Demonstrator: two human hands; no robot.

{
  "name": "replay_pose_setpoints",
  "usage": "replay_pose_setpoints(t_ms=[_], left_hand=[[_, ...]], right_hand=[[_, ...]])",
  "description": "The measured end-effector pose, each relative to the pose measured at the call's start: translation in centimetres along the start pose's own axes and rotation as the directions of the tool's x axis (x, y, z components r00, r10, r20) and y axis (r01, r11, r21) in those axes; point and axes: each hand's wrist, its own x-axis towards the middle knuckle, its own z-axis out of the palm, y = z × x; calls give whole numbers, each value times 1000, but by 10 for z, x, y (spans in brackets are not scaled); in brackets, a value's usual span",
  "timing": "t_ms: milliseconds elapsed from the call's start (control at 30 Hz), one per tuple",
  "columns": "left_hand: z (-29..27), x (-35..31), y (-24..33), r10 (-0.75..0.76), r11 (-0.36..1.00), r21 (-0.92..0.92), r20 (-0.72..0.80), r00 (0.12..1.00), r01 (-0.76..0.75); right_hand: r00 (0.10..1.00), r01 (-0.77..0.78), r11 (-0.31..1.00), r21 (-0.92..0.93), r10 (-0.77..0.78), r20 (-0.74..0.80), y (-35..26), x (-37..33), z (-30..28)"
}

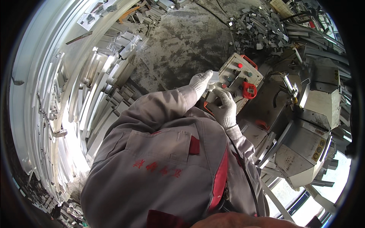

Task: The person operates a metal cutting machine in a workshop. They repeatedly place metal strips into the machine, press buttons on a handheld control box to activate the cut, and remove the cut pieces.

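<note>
In a white knit glove, my left hand [200,84] is closed on a short, pale metal piece [214,77]. My right hand [225,108], gloved the same way, has its fingers bent round toward the piece's lower end. Its fingertips seem to pinch there, though the gloves partly hide the contact. Just beyond both hands stands a beige control box [249,69] with a red button [240,65], several dark knobs and a red guard ring [249,91].
Long metal profiles [95,91] are stacked on the left. Cut offcuts [262,32] lie heaped at the far right. A large cutting machine [304,152] with angled metal housings stands to the right. Stained concrete floor [182,41] stretches beyond my hands.
</note>
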Motion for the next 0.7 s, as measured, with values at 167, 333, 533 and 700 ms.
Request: replay_pose_setpoints(t_ms=[167, 333, 533, 700], left_hand=[[-121, -10, 18, -87, 957, -290, -192, 978, 29], [-256, -52, -6, -34, 939, -329, -377, 925, -100], [-364, -77, -63, -83, 748, -656, -243, 966, -101], [-351, -79, -71, -182, 897, -440, -435, 882, -32]], right_hand=[[834, 551, 650, -524, -449, 321, -16, 38, -13], [846, -333, 484, -809, -225, -483, -7, 141, -137], [861, -241, 685, -687, -177, -478, 11, 104, -89], [966, -144, 818, -557, -7, -260, 35, 62, 5]])
